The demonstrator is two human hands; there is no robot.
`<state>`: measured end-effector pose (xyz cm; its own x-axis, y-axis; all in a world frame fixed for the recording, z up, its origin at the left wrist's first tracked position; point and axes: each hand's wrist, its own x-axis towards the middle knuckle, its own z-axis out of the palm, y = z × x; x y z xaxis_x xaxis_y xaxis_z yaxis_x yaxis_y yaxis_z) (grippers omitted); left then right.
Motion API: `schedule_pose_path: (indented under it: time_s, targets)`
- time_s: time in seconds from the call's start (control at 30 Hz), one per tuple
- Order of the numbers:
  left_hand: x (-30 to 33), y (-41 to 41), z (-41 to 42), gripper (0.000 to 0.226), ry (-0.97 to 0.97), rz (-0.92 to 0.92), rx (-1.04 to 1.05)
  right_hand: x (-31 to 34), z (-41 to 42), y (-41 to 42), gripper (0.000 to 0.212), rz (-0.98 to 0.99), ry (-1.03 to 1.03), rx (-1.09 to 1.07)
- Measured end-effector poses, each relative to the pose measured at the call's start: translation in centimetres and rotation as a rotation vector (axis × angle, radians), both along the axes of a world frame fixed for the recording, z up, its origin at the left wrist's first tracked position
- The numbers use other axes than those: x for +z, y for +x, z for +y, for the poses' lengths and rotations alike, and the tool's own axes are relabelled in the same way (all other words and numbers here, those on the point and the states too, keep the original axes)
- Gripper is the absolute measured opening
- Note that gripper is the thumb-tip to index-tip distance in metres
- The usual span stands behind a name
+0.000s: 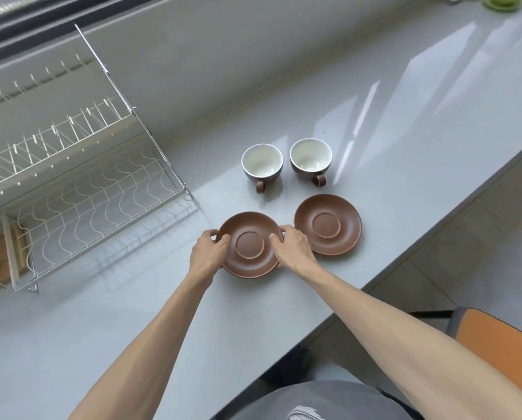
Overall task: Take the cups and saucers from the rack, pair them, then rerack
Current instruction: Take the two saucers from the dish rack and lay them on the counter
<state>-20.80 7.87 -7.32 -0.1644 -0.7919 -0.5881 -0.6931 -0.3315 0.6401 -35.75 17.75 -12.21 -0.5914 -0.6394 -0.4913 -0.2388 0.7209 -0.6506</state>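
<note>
A: Item one, the near saucer [250, 245]. Where is it?

B: On the tabletop [374, 122], in front of you. Your left hand [206, 253] pinches its left rim and your right hand [293, 247] pinches its right rim, fingers curled over the edge. Whether it is lifted or resting flat I cannot tell.

A: Item two?

B: The second saucer [328, 224], just beside the first on the right, untouched. Behind the pair stand the left cup [262, 165] and the right cup [311, 159], upright, handles pointing toward you, close together but apart.

A: And the rack [80, 189]?

B: Well to your left, wire, both tiers bare as far as I can see.

A: Handling notes?

B: Glazed ceramic, by the look: stiff, probably moderately heavy, breakable, likely slick on this glossy surface. Hold each saucer by opposite rims, as you are doing. Take each cup by its handle or around the body, and seat its foot inside the saucer's central ring. Set down gently; a knock against the neighbouring saucer could chip either rim. Pairing looks not yet done.
</note>
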Motion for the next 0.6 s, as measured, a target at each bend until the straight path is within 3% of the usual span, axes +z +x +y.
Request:
schedule_pose_path:
  time_s: [0.6]
  targets:
    - [-1.2, -0.1, -1.0, 0.069, -0.016, -0.079, -0.055, 0.2, -0.5, 0.1, 0.055, 0.022, 0.026, 0.029]
